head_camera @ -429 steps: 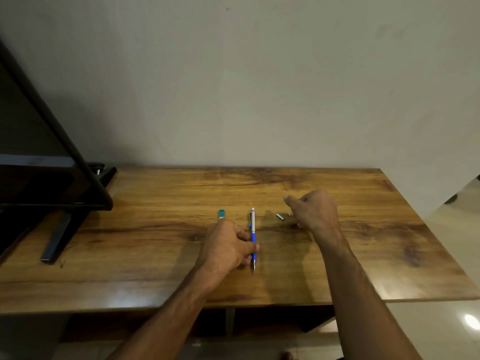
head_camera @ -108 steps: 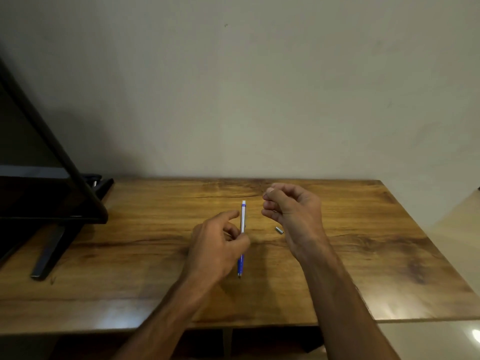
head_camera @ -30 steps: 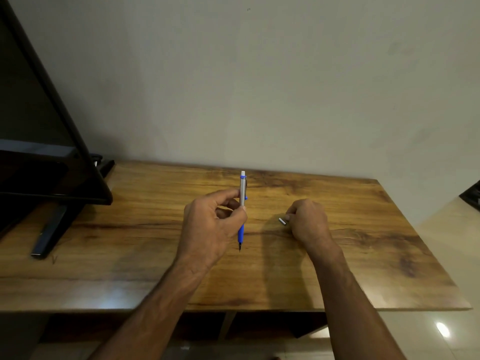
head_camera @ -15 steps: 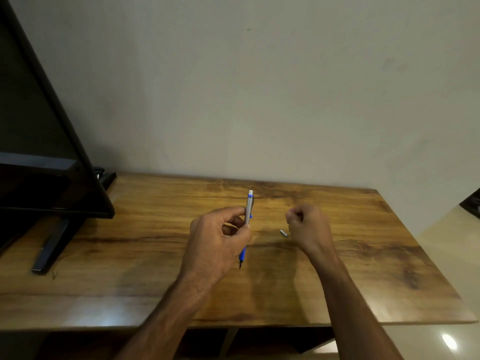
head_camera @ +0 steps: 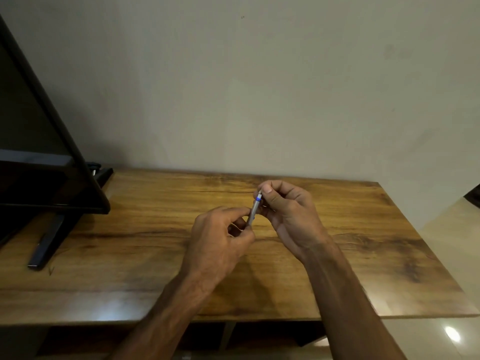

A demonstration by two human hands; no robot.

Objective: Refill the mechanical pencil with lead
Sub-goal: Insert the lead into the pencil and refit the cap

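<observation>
A dark monitor [head_camera: 39, 162] stands on the far left of the wooden table [head_camera: 363, 242], cut off by the left edge; its stand foot [head_camera: 49, 240] reaches toward the near side. Above the middle of the table, the left hand [head_camera: 218, 242] grips the lower barrel of the mechanical pencil [head_camera: 254, 209], which is tilted and nearly upright. The right hand [head_camera: 288, 211] pinches its top end. The fingers hide the pencil tip and the cap.
</observation>
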